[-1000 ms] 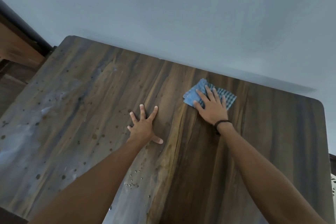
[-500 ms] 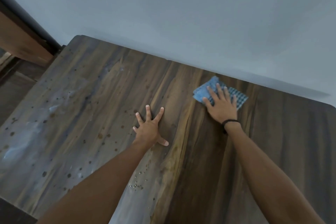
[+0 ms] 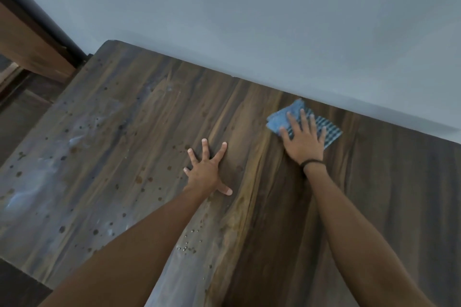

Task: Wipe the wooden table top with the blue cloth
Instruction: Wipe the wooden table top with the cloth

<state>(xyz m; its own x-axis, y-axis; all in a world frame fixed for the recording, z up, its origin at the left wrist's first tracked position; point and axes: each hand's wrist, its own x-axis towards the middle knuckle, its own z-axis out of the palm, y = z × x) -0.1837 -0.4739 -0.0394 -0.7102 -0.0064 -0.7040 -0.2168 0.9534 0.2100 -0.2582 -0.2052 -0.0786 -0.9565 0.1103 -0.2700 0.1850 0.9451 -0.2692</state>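
Over the last second the cloth [image 3: 278, 119] slides only a little, to the right and toward the far edge by the wall [image 3: 249, 20]; part of the apparent shift is the head turning, since the table [image 3: 374, 194] corner moves in view too. The left hand [image 3: 204, 172] keeps its place on the wood. I judge this as a short stroke at the back of the table, in the darker right half that looks free of marks. The left half shows pale smears [image 3: 32, 192] and many dark spots, and a cluster of droplets [image 3: 187, 248] sits beside the left forearm, so most of the wiping seems undone

The right hand [image 3: 303, 143] lies flat on the folded cloth, fingers straight and slightly spread, pressing it onto the table without gripping it; a dark band [image 3: 311, 162] circles the wrist. The cloth sticks out on both sides of the hand, plain blue on the left and checked on the right, just short of the far edge. The left hand is splayed wide, palm down on bare wood near the middle, holding nothing, apparently as a brace
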